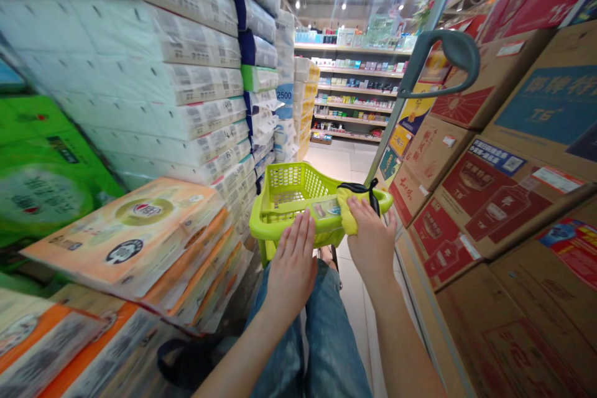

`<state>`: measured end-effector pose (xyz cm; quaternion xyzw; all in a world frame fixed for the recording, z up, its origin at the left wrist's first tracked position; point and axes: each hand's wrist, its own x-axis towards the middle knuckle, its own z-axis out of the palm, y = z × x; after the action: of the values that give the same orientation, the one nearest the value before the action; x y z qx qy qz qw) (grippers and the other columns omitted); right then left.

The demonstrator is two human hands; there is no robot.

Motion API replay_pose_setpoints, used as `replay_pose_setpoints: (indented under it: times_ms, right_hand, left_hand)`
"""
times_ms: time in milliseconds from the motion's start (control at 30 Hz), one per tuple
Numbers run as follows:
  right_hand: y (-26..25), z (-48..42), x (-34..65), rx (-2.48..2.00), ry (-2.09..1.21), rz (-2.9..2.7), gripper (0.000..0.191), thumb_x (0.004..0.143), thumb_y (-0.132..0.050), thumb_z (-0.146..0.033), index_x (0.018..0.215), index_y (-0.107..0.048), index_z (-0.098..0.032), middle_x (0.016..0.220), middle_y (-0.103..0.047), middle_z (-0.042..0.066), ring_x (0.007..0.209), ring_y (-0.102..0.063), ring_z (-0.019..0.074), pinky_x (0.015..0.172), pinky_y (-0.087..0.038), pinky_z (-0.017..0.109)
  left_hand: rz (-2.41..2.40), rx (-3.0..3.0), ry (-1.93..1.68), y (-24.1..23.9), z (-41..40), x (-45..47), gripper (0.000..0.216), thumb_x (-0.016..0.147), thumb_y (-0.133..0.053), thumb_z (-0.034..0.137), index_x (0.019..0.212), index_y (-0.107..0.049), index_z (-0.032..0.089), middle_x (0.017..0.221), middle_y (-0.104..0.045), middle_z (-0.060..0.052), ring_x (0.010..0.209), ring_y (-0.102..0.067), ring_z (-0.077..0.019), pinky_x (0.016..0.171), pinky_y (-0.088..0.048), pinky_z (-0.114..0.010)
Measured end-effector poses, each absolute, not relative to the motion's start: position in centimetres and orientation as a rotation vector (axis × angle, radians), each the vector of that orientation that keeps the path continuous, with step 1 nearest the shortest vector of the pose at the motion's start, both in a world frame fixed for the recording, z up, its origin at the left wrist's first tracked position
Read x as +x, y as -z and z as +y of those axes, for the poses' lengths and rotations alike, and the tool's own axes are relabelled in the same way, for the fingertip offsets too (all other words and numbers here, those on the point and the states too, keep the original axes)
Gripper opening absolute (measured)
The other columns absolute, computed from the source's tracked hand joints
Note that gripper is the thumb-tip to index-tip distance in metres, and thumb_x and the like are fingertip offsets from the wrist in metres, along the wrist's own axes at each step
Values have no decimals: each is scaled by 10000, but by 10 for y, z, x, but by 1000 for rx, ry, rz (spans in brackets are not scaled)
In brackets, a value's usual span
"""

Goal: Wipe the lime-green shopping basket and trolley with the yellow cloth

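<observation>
A lime-green plastic shopping basket (284,200) with perforated walls stands in front of my knees. My left hand (295,256) lies against its near rim, fingers stretched out side by side, with nothing visible in it. At the rim's right part, my right hand (369,237) presses a yellow cloth (347,208) between its fingers and the plastic. A black strap (357,188) is looped around that corner, beside the cloth. Between the hands, a clear label (324,209) sits on the rim. A grey pull handle (459,62) on a metal pole rises at the right.
Tall stacks of wrapped tissue packs (196,81) crowd the left, with orange packs (135,230) lower down. Cardboard cartons (489,193) line the right side. Ahead, a tiled floor (336,158) leads to stocked shelves (354,90).
</observation>
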<state>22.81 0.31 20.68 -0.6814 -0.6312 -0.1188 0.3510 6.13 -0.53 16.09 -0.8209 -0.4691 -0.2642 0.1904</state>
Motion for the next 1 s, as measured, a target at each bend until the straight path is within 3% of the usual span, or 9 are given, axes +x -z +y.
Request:
replay_pose_setpoints:
  times_ms: [167,333,500,667,800,1000]
  right_hand:
    - [-201,-13,192,-1536,274,-1893,567,821,-469,-89,1363,-536,-240,1418,-572,43,1363,-476,194,1216,-28,467]
    - [-198,-5,241,-1615,313,-1829,585,815,-420,-64,1344,-546,-280,1388,-601,21,1339,-506,197,1205,-48,510]
    - [-194,3,249,-1745,412,-1674,646,748,-415,-35,1349,-538,-239,1395,-594,42,1341,-504,222,1196,-66,542]
    - [-186,-8,199,-1557,467,-1833,629,799,-432,-60,1408,-481,-211,1447,-543,62,1381,-454,195,1222,-21,464]
    - [-179,-8,217,-1405,446,-1919,627,829,-447,-90,1437,-445,-242,1442,-550,56,1378,-460,189,1220,38,474]
    - [-157,9,274,-1513,452,-1559,649,826,-405,-82,1447,-438,-269,1437,-554,63,1374,-471,215,1210,-89,520]
  left_hand:
    - [-1312,-2308,725,-161,-5,59,740,886,-469,261,1539,-204,37,1617,-219,-121,1513,-174,-238,1231,-166,-387]
    - [-1318,-2330,707,-165,-7,60,731,884,-492,272,1532,-239,47,1622,-194,-107,1507,-200,-239,1226,-187,-383]
    - [-1319,-2323,712,-165,-7,60,751,876,-506,268,1535,-226,45,1623,-193,-102,1507,-201,-239,1222,-209,-387]
    - [-1310,-2324,725,-162,-6,59,759,870,-504,257,1538,-214,43,1619,-210,-121,1509,-193,-245,1225,-200,-397]
    - [-1308,-2332,726,-163,-6,59,753,869,-500,253,1536,-221,43,1620,-203,-122,1509,-190,-248,1228,-190,-396]
    - [-1313,-2339,717,-166,-7,60,760,864,-508,243,1538,-217,45,1624,-185,-110,1508,-196,-246,1222,-218,-390]
